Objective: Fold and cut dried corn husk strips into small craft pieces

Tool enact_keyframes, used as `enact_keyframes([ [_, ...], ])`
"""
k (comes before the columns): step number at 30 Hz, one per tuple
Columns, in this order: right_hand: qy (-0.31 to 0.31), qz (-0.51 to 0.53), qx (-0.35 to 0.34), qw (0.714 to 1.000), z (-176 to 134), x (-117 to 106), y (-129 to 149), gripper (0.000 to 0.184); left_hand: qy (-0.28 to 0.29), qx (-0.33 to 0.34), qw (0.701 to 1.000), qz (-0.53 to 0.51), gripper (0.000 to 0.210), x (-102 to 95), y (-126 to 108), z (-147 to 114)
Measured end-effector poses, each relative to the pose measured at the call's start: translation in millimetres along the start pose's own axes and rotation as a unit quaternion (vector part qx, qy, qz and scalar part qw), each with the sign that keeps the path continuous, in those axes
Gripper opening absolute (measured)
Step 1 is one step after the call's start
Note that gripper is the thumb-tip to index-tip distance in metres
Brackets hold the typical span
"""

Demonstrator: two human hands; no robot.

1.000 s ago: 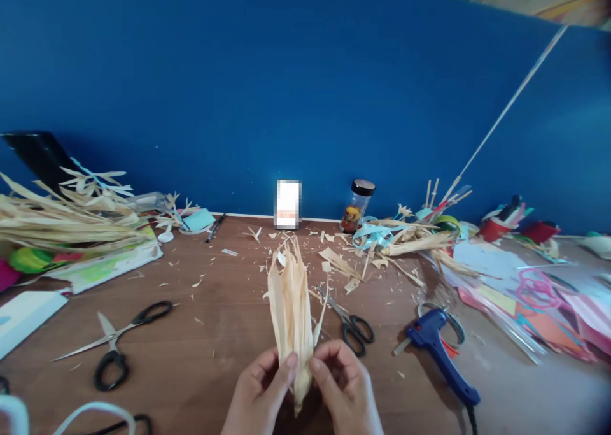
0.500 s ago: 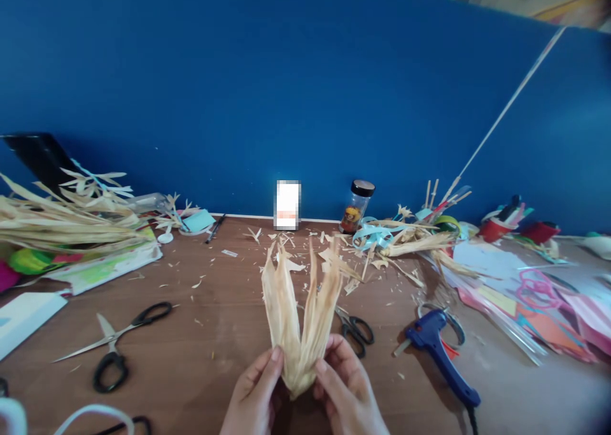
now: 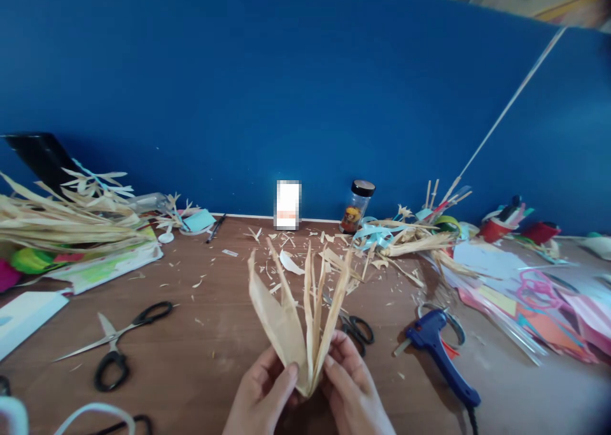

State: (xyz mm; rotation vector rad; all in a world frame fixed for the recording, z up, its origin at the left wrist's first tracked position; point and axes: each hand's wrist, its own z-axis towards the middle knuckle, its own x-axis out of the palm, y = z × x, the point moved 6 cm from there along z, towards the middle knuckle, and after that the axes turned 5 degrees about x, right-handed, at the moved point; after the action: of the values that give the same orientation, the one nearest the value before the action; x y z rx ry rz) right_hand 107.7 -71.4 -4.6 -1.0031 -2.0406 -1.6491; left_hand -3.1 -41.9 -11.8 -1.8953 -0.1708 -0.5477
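through my head camera i count two bare hands and one pale tan, dry husk bundle (image 3: 286, 323) between them, its strips fanned upward above the brown wood-grain table (image 3: 191, 377). my left hand (image 3: 262, 393) has thumb and fingers closed on its lower left; my right hand (image 3: 354, 384) pinches its lower right, fingers curled. i count two black-handled steel scissors: the left pair (image 3: 113, 341), blades spread, and the right pair (image 3: 352, 322), partly hidden. one clear, black-lidded jar (image 3: 358, 204) holds something yellow and brown; one red cup (image 3: 495, 231) holds pens (image 3: 510, 214).
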Motion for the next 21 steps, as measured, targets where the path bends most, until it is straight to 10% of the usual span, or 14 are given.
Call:
enact_keyframes([
  [11, 0.001, -0.043, -0.011, 0.999, 0, 9, -6, 0.040, 0.063, 0.033, 0.997, -0.038, 0.045, 11.1, 2, 3],
  [21, -0.120, 0.066, 0.068, 0.988, 6, -18, -30, 0.037, -0.061, 0.002, 0.998, -0.012, 0.043, -5.4, 2, 1],
])
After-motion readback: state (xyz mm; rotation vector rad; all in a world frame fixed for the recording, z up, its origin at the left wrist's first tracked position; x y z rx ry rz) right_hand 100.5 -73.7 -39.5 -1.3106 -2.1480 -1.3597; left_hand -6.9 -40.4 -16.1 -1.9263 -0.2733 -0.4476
